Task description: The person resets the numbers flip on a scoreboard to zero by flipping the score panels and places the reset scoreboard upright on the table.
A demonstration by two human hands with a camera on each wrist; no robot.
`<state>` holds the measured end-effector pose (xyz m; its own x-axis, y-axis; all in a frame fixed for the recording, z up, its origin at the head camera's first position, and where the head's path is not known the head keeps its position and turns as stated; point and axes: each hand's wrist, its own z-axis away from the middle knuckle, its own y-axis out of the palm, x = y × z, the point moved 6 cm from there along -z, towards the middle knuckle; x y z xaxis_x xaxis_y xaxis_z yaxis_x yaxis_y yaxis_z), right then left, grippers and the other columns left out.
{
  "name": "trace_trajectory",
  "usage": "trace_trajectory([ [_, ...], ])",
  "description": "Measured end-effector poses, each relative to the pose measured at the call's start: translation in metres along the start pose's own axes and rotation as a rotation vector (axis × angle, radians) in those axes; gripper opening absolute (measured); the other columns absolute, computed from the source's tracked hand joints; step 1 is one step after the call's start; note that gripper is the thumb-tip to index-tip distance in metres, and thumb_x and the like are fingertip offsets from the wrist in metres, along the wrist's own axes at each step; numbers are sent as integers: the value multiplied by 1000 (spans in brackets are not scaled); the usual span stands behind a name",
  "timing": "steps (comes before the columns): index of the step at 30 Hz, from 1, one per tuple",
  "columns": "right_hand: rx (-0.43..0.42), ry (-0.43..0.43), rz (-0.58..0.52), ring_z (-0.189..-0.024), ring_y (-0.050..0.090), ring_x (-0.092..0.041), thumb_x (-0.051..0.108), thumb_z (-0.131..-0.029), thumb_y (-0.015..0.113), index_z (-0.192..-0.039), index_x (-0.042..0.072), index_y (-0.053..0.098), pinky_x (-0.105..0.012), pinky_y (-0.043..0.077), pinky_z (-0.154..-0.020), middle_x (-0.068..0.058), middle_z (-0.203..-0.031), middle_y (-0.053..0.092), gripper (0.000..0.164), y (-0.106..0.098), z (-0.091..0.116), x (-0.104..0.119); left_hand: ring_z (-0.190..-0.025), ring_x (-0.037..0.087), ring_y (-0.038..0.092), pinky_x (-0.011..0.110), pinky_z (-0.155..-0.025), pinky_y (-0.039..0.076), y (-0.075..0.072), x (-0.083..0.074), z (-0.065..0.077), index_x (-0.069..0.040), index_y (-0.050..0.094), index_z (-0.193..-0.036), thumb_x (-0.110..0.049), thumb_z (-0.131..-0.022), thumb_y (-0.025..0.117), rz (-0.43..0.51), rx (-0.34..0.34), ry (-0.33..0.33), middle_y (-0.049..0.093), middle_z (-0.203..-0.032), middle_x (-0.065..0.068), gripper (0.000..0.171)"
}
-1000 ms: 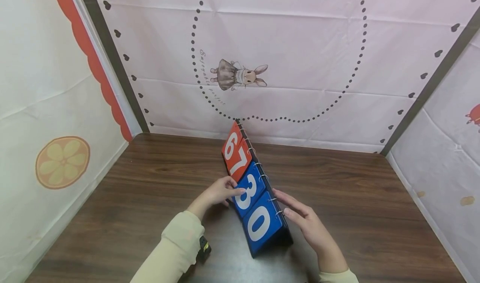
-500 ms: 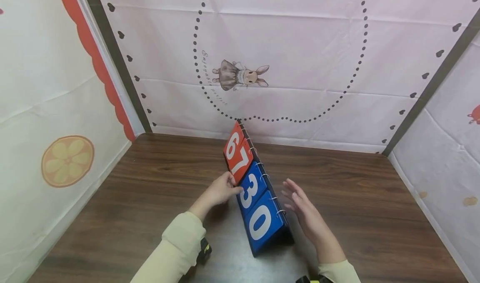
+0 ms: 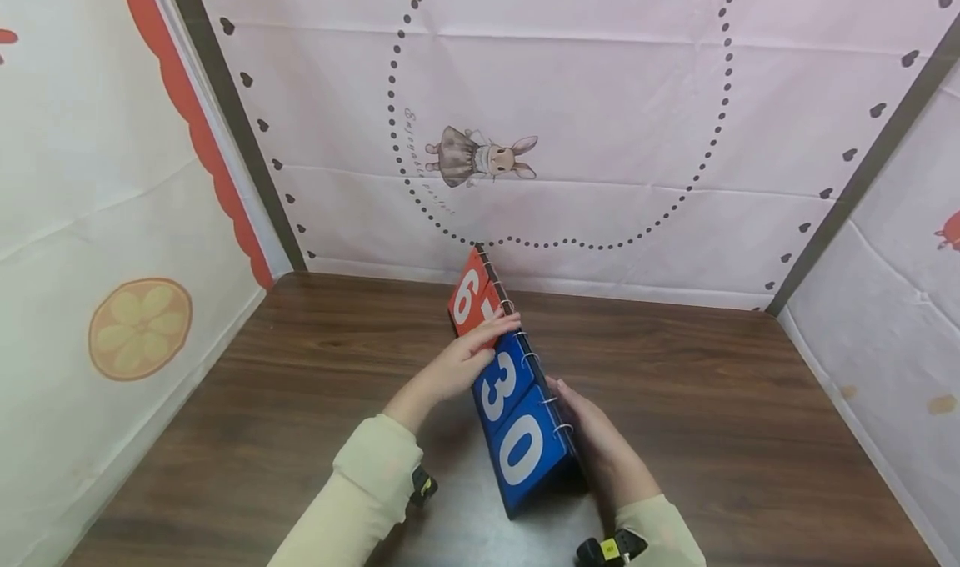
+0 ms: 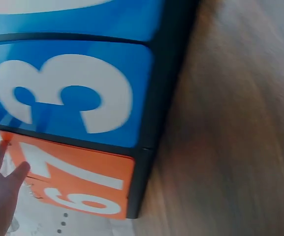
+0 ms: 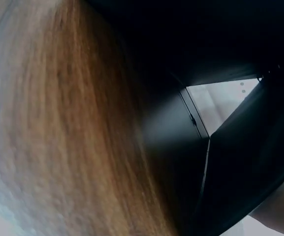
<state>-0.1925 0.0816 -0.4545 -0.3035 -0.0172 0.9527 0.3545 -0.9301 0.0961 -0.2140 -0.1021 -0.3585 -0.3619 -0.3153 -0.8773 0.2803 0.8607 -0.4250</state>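
Observation:
A tent-shaped flip scoreboard (image 3: 556, 475) stands on the table, running away from me toward the back wall. Its left face shows a red 6 card (image 3: 465, 294), a red 7 card (image 4: 78, 169), a blue 3 card (image 3: 497, 388) and a blue 0 card (image 3: 521, 448), hung on rings along the top edge. My left hand (image 3: 452, 368) lies across the red 7 card, fingers extended to the ringed edge. My right hand (image 3: 604, 446) is against the opposite face beside the blue cards, its fingertips partly hidden by the board. In the right wrist view, the hollow black inside (image 5: 250, 157) shows.
The brown wood-grain table (image 3: 720, 383) extends on both sides of the scoreboard. Printed cloth walls (image 3: 600, 133) enclose it at the back, left and right. Black wrist cameras (image 3: 611, 548) sit at both sleeve cuffs.
My left hand has moved from the lower edge of the cards up over the red 7 to the rings. The right hand lifted away, then came back against the board's right side.

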Motion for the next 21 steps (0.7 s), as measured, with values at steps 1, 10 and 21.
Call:
trace_trajectory([
  [1, -2, -1, 11, -133, 28, -36, 59, -89, 42, -142, 6, 36, -58, 14, -107, -15, -144, 35, 75, 1, 0, 0, -139, 10, 13, 57, -102, 27, 1, 2, 0, -25, 43, -139, -7, -95, 44, -20, 4, -12, 28, -149, -8, 47],
  [10, -7, -3, 48, -135, 21, -39, 62, -90, 37, -144, 11, 32, -64, 11, -104, -13, -148, 28, 75, 2, 5, 4, -137, 11, 20, 54, -97, 35, 1, 4, -1, -27, 46, -136, -7, -92, 51, -116, -31, -29, 29, -148, -8, 49],
  [21, -77, 10, -36, -134, 20, -42, 66, -86, 40, -145, 15, 30, -63, 10, -104, -15, -150, 24, 79, -3, 11, 16, -137, 18, 23, 53, -94, 40, 0, 8, 0, -40, 41, -137, -10, -92, 53, -127, -27, -119, 23, -150, -12, 55],
])
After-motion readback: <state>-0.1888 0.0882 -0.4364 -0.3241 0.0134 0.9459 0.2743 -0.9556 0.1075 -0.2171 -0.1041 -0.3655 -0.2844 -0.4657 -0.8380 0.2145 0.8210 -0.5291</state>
